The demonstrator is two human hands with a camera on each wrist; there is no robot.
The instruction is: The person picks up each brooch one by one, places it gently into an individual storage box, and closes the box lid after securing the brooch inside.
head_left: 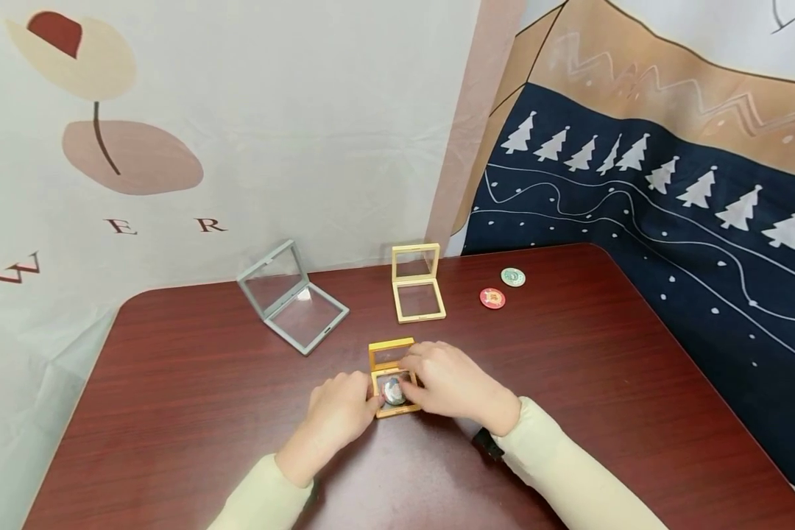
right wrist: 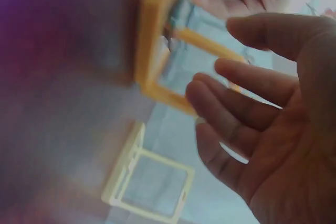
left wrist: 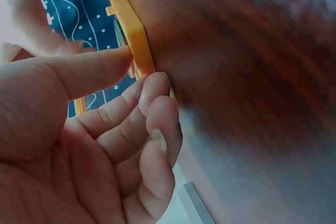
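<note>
An orange-yellow display case (head_left: 398,413) with clear panes stands unfolded on the table, its lid (head_left: 391,344) raised at the back. A round disc (head_left: 394,391), silvery with some blue, lies in its base. My left hand (head_left: 341,408) pinches the left side of the base; in the left wrist view the thumb (left wrist: 97,69) lies over the case's edge (left wrist: 138,40) and fingertips are under it. My right hand (head_left: 453,379) hovers over the right side with loosely bent fingers near the lid. In the right wrist view its thumb (right wrist: 268,32) and fingers are apart, with nothing between them.
Behind stand a grey unfolded display case (head_left: 340,315) and a cream one (head_left: 422,319). A red disc (head_left: 492,298) and a green disc (head_left: 513,277) lie at the back right of the dark red table (head_left: 192,412). Printed cloths hang behind and to the right.
</note>
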